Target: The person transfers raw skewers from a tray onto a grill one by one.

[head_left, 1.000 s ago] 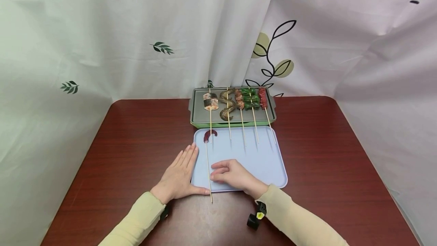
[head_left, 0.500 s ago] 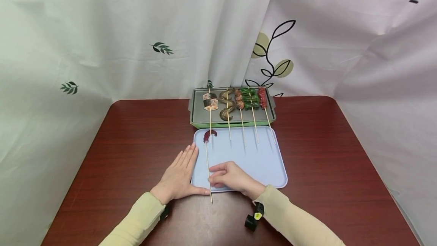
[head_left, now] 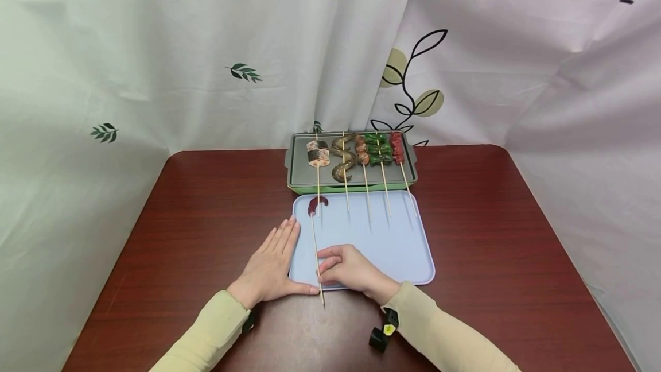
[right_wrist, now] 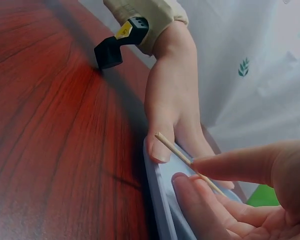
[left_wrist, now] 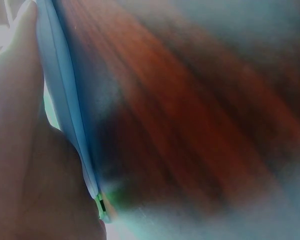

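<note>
A skewer with a dark red curled piece, like an octopus tentacle point(head_left: 312, 206), lies along the left side of the pale blue tray point(head_left: 382, 251). Its thin wooden stick point(head_left: 314, 237) runs toward me past the tray's near edge. Thumb and fingers of my right hand point(head_left: 353, 268) pinch this stick near its lower end; the right wrist view shows the stick point(right_wrist: 177, 150) between them. My left hand point(head_left: 271, 268) rests with straight fingers along the tray's left edge, thumb on the near rim, its tip close to the stick. In the left wrist view the tray's side point(left_wrist: 65, 85) shows beside that hand.
Behind the tray stands a green-based grill point(head_left: 302, 174) bearing several skewers: silver-skinned chunks point(head_left: 318, 154), a brown wavy piece point(head_left: 345, 159), brown meat point(head_left: 362, 151), green peppers point(head_left: 380, 150) and red meat point(head_left: 397, 148). Their sticks overhang the tray. A curtain point(head_left: 258, 102) closes the back of the table point(head_left: 217, 188).
My right hand has moved slightly left and taken the stick between thumb and fingers. The stick's lower end has shifted a little to the right. My left hand stays in place.
</note>
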A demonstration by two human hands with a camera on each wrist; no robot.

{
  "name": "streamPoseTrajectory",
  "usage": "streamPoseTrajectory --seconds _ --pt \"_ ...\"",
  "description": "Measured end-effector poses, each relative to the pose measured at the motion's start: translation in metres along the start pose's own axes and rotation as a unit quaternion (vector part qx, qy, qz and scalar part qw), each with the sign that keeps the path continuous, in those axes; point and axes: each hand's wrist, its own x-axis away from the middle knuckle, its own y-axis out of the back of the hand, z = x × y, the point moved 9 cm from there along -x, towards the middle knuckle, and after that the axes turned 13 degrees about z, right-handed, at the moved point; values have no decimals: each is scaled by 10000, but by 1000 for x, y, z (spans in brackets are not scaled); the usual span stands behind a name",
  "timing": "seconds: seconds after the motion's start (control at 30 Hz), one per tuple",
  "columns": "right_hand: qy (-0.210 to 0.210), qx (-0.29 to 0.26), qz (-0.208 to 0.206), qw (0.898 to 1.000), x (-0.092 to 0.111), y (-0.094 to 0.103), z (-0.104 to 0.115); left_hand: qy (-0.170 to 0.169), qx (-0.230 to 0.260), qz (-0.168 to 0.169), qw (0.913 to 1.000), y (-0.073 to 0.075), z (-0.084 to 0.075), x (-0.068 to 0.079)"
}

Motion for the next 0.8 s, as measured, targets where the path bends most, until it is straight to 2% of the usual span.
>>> streamPoseTrajectory --seconds 0.33,0.8 --pt "42 -813 -81 9967 3 -2 -4 -120 123 -268 9995 -3 2 0" --pt "270 -893 -155 9955 12 -4 0 -154 104 -319 9993 4 -1 2"
